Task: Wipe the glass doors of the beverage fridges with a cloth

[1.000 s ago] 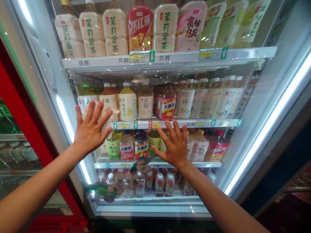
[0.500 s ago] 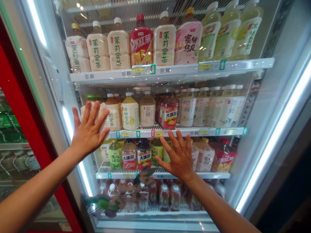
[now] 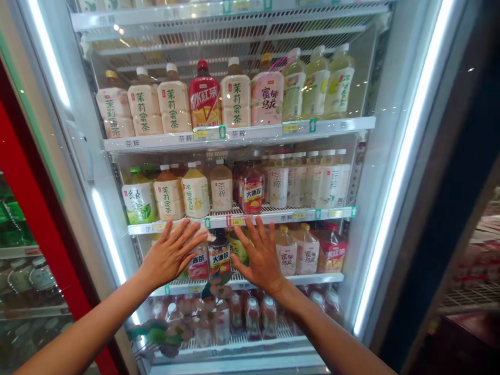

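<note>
Pale cloth (image 3: 211, 236): under left hand (image 3: 167, 259), apparently pinned to glass (image 3: 156, 336), in front of bottles (image 3: 219, 255). Left hand nearly flat, fingers slightly parted, not curled round cloth. Right hand (image 3: 261, 262) spread wide, with nothing visible in hold. Judged light, limp, not fragile; likely to slide or bunch. Best held at centre, under even palm pressure.

Bright vertical light strips (image 3: 394, 198) flank the cooler's white shelves (image 3: 242, 134), with a red frame (image 3: 42, 224) at left.
</note>
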`<action>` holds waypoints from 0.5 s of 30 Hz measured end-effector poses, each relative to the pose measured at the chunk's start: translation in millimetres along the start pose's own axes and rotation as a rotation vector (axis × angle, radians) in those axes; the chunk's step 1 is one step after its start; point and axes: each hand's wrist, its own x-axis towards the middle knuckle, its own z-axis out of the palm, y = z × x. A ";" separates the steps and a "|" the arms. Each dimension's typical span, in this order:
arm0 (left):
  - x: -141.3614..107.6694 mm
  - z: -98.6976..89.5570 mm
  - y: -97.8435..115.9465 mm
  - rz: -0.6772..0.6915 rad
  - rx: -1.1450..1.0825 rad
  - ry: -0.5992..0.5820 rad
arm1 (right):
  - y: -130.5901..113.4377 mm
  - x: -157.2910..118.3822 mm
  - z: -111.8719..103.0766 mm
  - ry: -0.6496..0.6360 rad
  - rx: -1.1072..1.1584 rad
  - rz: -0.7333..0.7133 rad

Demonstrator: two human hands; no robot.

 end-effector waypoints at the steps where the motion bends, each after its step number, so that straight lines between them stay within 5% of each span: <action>1: 26.7 -4.5 0.9 -0.006 -0.013 0.023 | -6.1 4.1 -7.3 0.009 0.051 0.035; 5: 127.8 -4.6 43.1 -0.004 -0.130 0.123 | -24.5 30.3 -36.7 0.146 0.236 0.162; 8: 175.1 6.9 86.7 -0.096 -0.238 0.200 | -18.2 46.0 -45.8 0.226 0.273 0.239; 11: 192.2 15.0 106.7 -0.081 -0.303 0.224 | 3.2 40.9 -43.2 0.247 0.254 0.304; 15: 188.4 17.6 100.0 0.013 -0.368 0.256 | 29.3 3.1 -36.4 0.182 0.240 0.330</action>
